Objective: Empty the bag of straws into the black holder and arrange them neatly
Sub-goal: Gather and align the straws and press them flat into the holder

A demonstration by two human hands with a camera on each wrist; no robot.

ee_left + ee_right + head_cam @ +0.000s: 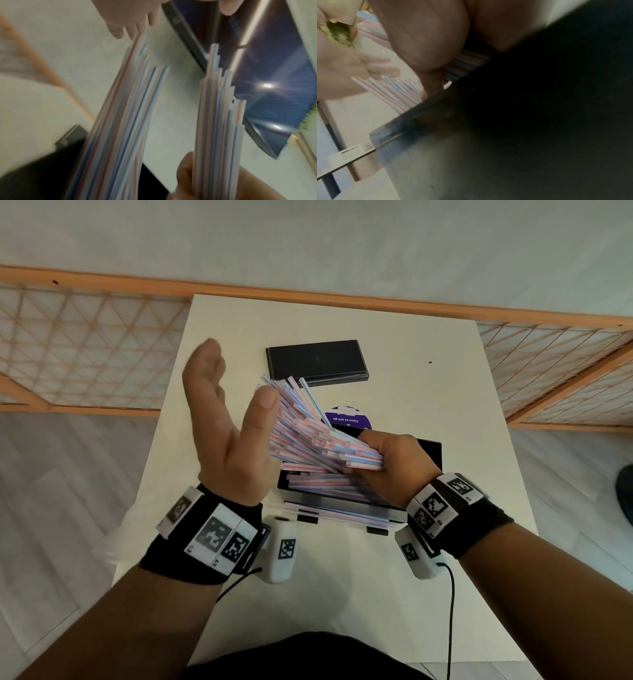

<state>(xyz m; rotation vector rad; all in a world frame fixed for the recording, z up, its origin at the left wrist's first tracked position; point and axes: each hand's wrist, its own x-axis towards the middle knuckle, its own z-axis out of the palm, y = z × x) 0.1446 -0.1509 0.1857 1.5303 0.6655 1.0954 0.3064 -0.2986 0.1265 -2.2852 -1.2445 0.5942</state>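
Straws (308, 436): fanned bundle gripped at its near end by right hand (387, 467), long axis slanting from the fist toward the tabletop's far-left corner. Uneven free ends point at left hand (222, 426), which is spread flat, palm facing them, thumb touching. Black holder (433, 450) lies directly beneath, near the tabletop's front edge, partly filled. Left palm looks better placed to square the ends.

Black holder (432, 453) mostly hidden behind the right hand (394, 467) and its straws (308, 433); left wrist view blurred.
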